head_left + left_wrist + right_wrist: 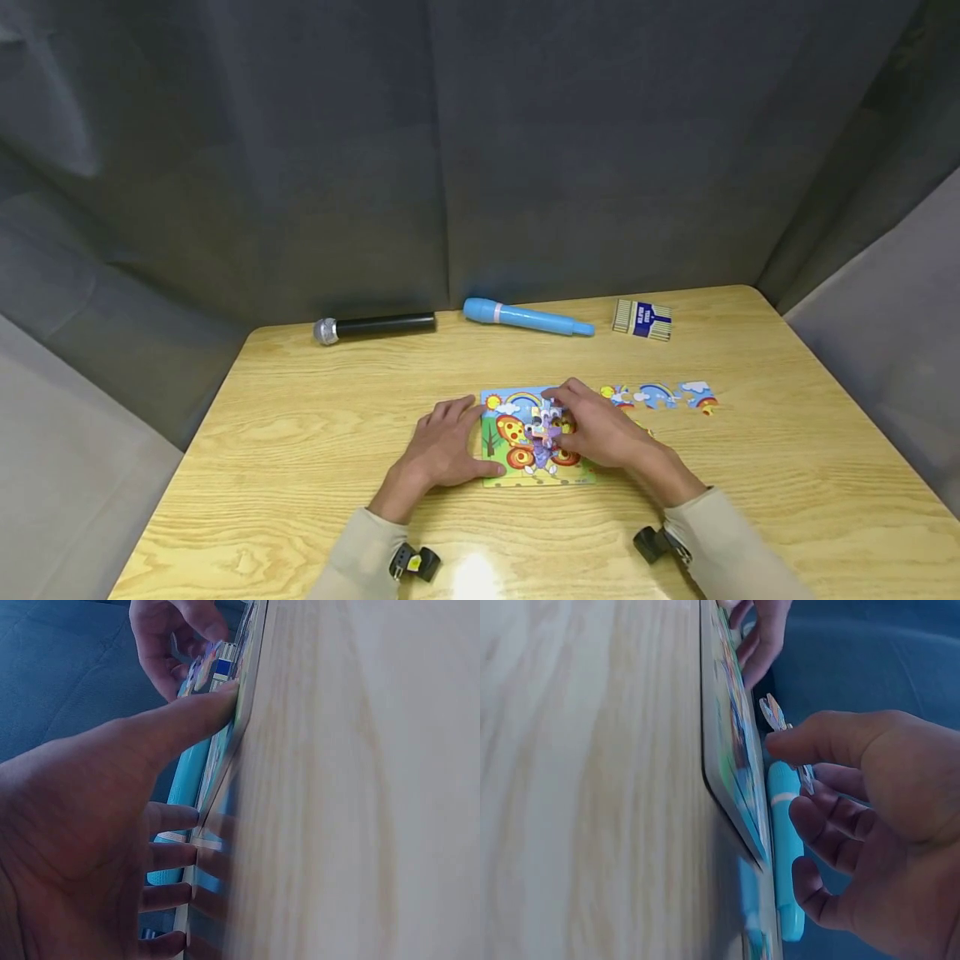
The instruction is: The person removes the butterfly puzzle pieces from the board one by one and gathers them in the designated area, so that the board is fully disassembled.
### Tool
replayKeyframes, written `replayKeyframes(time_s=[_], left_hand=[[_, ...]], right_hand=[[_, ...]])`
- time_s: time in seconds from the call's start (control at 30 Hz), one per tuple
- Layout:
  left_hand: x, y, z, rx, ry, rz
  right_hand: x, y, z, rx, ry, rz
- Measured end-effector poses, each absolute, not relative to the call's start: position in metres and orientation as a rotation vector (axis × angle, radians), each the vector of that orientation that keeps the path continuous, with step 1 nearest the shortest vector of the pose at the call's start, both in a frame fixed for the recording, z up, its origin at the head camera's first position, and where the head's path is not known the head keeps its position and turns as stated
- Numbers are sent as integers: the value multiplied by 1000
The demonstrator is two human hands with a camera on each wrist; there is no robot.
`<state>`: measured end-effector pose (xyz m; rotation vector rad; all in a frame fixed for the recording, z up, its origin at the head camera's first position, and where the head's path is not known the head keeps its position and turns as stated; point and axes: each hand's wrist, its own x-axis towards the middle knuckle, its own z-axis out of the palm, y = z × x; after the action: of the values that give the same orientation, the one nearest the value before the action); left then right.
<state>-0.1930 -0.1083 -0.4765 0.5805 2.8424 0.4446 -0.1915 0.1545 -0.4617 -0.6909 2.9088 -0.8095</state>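
A piece (pixel 546 423) is being fitted into the puzzle (pixel 501 435), mid-counter (pixel 315 433); the right hand (pixel 600 429) pinches it just above the board, tilted; the left hand (pixel 444 450) lies flat, fingers straight, steadying the left edge; next it likely needs aligning and pressing down; the puzzle shows a bright butterfly, rainbow, sun

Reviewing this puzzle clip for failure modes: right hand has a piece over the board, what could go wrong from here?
1. The right hand pinches the puzzle piece tilted above the puzzle board; it may seat crooked.
2. The left hand only touches the board's left edge, so pushing could slide it.
3. Loose pieces lie near the right forearm and could get swept.
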Motion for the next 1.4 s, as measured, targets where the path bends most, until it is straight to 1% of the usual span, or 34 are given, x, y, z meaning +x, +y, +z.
replayKeyframes(time_s=[0.37,0.67,1.03,1.4], left_hand=[[-192,-108,-476,583,2838,453],[-192,-110,-476,584,2847,455],[-193,-110,-476,592,2852,443],[-193,-110,-476,591,2854,448]], right_hand=[[-187,180,-459,-737,2938,-773],[-187,203,-458,-648,2894,-780],[-186,238,-460,-646,2949,-716],[-179,274,-461,-536,2943,-639]])
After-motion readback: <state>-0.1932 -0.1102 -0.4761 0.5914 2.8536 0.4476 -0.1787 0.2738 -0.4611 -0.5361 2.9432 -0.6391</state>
